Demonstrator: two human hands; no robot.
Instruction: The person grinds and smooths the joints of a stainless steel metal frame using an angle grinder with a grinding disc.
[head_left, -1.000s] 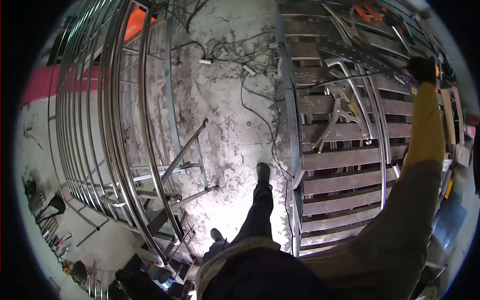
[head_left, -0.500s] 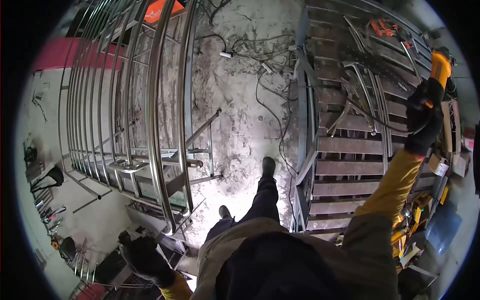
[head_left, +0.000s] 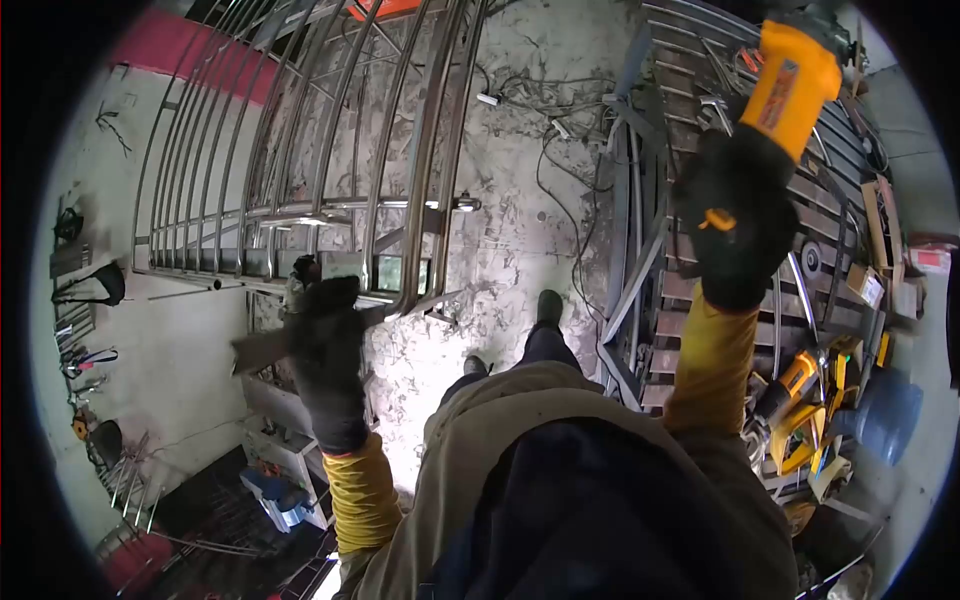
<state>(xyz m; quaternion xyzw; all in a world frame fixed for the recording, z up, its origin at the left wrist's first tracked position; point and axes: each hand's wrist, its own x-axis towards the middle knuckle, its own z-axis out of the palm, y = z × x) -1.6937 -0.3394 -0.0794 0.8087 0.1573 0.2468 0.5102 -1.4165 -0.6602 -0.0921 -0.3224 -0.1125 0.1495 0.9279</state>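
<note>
My right hand (head_left: pixel 738 215), in a black glove, is wrapped round the dark grip of a yellow power tool (head_left: pixel 795 88), raised above the slatted bench on the right. The tool's head is at the upper right edge, partly blurred. My left hand (head_left: pixel 325 360), also black-gloved, is raised beside the lower end of the metal rail frame (head_left: pixel 330 205). A flat dark bar (head_left: pixel 262 352) shows at its left side; motion blur hides the fingers and whether they hold it.
The slatted bench (head_left: pixel 675 325) carries metal rods and tools. Cables (head_left: pixel 560 205) lie on the floor between frame and bench. At right are a second yellow tool (head_left: pixel 797 375), a blue bottle (head_left: pixel 885 415) and cardboard pieces. A grey cabinet (head_left: pixel 290 455) stands lower left.
My right hand has brought the yellow tool closer and to the left. My left hand has risen from the lower left towards the rail frame. The view has shifted.
</note>
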